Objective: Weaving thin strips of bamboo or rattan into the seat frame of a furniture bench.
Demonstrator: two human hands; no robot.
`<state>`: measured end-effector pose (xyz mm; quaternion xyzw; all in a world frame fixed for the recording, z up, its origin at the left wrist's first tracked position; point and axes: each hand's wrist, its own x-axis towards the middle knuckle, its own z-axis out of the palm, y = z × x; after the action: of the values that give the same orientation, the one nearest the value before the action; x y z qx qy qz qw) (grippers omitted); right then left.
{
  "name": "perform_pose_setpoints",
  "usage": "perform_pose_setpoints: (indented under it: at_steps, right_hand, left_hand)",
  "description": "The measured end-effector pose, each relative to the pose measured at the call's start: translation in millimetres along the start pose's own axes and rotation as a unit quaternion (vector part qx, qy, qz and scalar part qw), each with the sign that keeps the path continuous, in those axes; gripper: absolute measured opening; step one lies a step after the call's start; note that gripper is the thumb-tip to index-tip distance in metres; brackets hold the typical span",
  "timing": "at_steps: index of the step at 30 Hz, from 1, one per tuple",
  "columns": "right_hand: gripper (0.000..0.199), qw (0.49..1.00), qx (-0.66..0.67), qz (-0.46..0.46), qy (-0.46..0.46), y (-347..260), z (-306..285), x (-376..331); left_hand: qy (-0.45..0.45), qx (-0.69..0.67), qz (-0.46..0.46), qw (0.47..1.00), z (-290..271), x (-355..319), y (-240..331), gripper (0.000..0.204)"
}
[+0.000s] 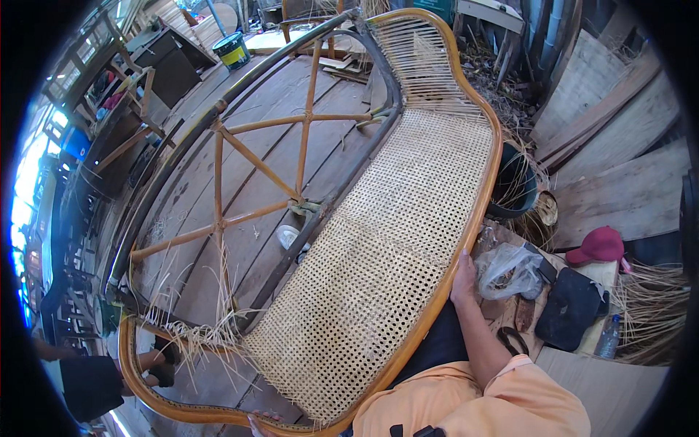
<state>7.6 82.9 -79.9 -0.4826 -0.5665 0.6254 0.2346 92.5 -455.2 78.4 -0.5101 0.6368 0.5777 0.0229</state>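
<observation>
A large rattan settee (437, 306) stands tilted in front of me, with a curved honey-brown wooden rim. Pale woven cane webbing (378, 218) with small holes fills its near panel. My right hand (464, 278) grips the outer rim on the right, its fingers partly hidden by the wood. At the bottom, my left hand (262, 424) is wrapped round the lower rim, with only part of it showing. Loose cane strands (196, 320) stick out at the lower left corner. Beyond the webbing, a dark frame holds crossed rattan poles (298, 197).
To the right lie a clear plastic bag (506, 271), a dark pouch (571, 307), a red cap (597, 245), a plastic bottle (608, 336) and a cane bundle (655, 313). A dark bucket (513, 182) stands behind. Another person's legs (149, 368) show at the lower left.
</observation>
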Motion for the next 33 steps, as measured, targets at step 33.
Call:
perform_pose_setpoints:
  at_steps: [33]
  right_hand:
    - [0.050,0.993,-0.112,-0.035,0.010,-22,5,-4]
  left_hand:
    - [-0.066,-0.172,0.090,0.979,2,29,-26,0.034]
